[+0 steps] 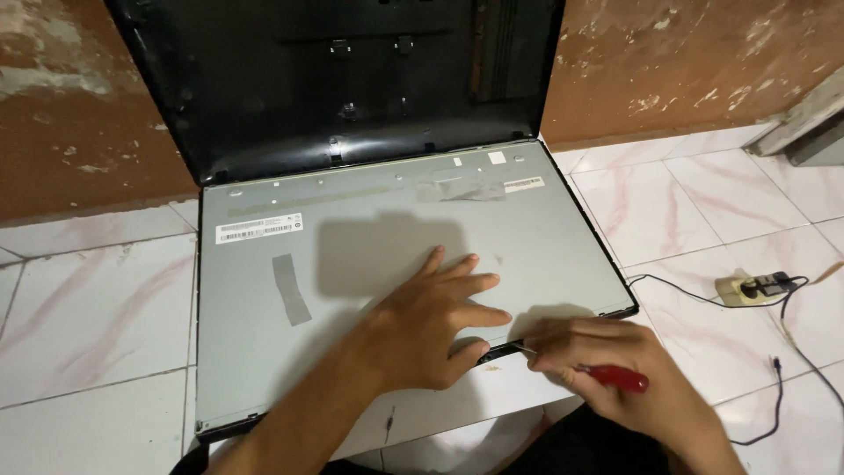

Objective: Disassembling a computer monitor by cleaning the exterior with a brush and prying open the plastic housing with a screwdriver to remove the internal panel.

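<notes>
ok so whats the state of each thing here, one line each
back cover: taken off, leaning upright against the wall
metal panel: lying flat on the floor, bare back facing up
left hand: open, pressed flat on the panel
right hand: grip closed around the screwdriver
screwdriver: held, tip at the panel's near edge
power strip: on the floor, black plug in it
tape strip: stuck on the panel
</notes>
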